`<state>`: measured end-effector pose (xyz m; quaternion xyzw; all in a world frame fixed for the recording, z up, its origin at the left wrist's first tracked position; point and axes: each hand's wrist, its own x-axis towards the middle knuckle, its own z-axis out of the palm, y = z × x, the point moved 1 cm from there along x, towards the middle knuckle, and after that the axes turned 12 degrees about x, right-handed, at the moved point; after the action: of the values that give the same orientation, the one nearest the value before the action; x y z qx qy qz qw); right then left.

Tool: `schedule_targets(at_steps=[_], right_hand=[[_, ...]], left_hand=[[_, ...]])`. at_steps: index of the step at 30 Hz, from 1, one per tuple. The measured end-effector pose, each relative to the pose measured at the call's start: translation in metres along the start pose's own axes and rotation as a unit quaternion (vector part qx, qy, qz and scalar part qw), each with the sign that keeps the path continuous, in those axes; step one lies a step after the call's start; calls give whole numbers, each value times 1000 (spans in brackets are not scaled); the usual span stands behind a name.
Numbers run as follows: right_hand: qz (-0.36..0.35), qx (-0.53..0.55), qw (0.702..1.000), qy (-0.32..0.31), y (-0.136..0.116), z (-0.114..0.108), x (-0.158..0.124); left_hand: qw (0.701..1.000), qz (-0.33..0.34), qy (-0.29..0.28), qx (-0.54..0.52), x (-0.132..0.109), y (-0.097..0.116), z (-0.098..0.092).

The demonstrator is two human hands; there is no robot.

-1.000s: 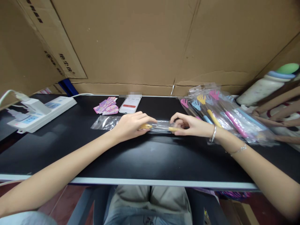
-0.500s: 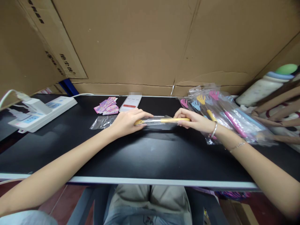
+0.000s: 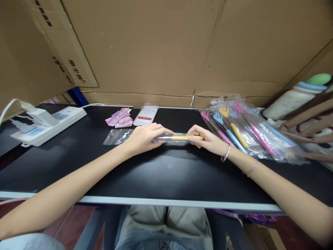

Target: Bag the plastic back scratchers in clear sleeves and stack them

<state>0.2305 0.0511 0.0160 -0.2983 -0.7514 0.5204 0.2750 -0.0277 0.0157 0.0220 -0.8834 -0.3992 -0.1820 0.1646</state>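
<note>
A back scratcher with a yellow handle point(image 3: 179, 138) and a metal shaft lies crosswise in front of me, low over the table. Clear plastic surrounds its shaft and part of the handle; the bag's far end point(image 3: 118, 137) sticks out left of my left hand. My left hand point(image 3: 145, 138) is closed around the bag, hiding the scratcher's head. With thumb and fingers, my right hand point(image 3: 201, 138) grips the handle's right end. Several bagged back scratchers point(image 3: 236, 133) with pink, blue and yellow claws lie in a pile just right of that hand.
Pink and purple printed cards point(image 3: 119, 118) lie beside a phone point(image 3: 145, 115) at the back. A white power strip point(image 3: 49, 125) is on the left. To the right stands a leaning white bottle point(image 3: 293, 99). Cardboard point(image 3: 156, 52) walls the back of the black table point(image 3: 156, 177).
The yellow handle and my right hand have moved left, toward my left hand. The scratcher's yellow claw end, visible earlier at my left fingers, is now hidden under that hand.
</note>
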Motion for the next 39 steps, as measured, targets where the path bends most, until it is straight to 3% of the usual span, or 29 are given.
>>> schedule_targets(at_steps=[8, 15, 20, 39], right_hand=[[15, -21, 1000, -2, -2, 1, 0], [82, -30, 994, -64, -10, -24, -2], [89, -32, 992, -86, -9, -35, -4], [50, 45, 995, -78, -7, -3, -3]], left_hand=[[1000, 5, 9, 3, -1, 1, 3], [1000, -13, -4, 16, 0, -3, -1], [1000, -25, -14, 13, -1, -6, 0], [999, -3, -24, -39, -1, 1, 6]])
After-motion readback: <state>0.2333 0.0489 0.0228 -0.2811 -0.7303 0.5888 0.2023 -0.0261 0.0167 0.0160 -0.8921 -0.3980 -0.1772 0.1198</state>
